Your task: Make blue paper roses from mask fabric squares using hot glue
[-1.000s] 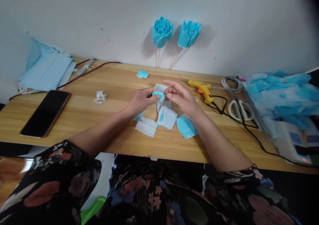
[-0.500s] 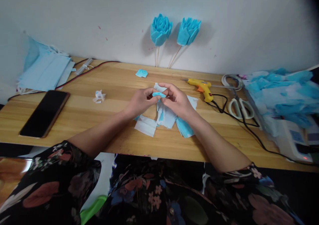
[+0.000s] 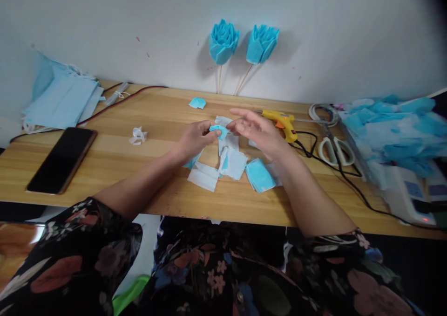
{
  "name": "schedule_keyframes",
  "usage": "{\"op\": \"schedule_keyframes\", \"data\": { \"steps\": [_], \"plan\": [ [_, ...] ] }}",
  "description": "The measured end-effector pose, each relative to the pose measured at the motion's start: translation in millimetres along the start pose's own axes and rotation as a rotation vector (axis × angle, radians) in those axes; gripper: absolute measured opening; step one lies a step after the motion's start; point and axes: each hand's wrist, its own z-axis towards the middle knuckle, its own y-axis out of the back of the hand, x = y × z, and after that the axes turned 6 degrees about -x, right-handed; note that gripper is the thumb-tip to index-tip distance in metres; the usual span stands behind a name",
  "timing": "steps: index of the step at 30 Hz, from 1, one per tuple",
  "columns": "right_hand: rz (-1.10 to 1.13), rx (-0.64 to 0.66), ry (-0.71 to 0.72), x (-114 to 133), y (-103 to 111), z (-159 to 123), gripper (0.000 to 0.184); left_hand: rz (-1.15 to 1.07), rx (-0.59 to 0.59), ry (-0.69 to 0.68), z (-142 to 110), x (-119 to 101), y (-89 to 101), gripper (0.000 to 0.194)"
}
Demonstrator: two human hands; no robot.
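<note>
By the left hand [image 3: 193, 141], a small blue cloth piece [image 3: 223, 131] is being pinched over white pieces [image 3: 236, 163] strewn on the counter [image 3: 167, 120]; the right hand [image 3: 258, 133] is being held loosely unclenched just beside it, any touch being unclear. Behind, two blue flowers [image 3: 224, 43] are being held up on thin sticks [image 3: 219, 79].

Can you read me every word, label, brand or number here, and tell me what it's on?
No text can be read.
Glue gun: any marking is too small to read.
White device: panel too blurred to read.
Phone: dark screen, no readable text.
</note>
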Motion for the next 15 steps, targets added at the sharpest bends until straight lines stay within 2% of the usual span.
{"op": "schedule_keyframes", "data": {
  "steps": [3, 8, 15],
  "plan": [
    [-0.076, -0.069, 0.034, -2, -4, 1, 0.038, -0.020, 0.024, 0.013, -1, -1, -1.9, 0.014],
    [-0.188, -0.051, 0.068, -6, -12, 0, 0.036, -0.009, 0.063, 0.012, -3, 0, -3.4, 0.021],
    [-0.151, -0.055, 0.093, -10, -10, 2, 0.039, -0.201, 0.062, 0.047, 1, 5, -0.6, 0.027]
  ]
}}
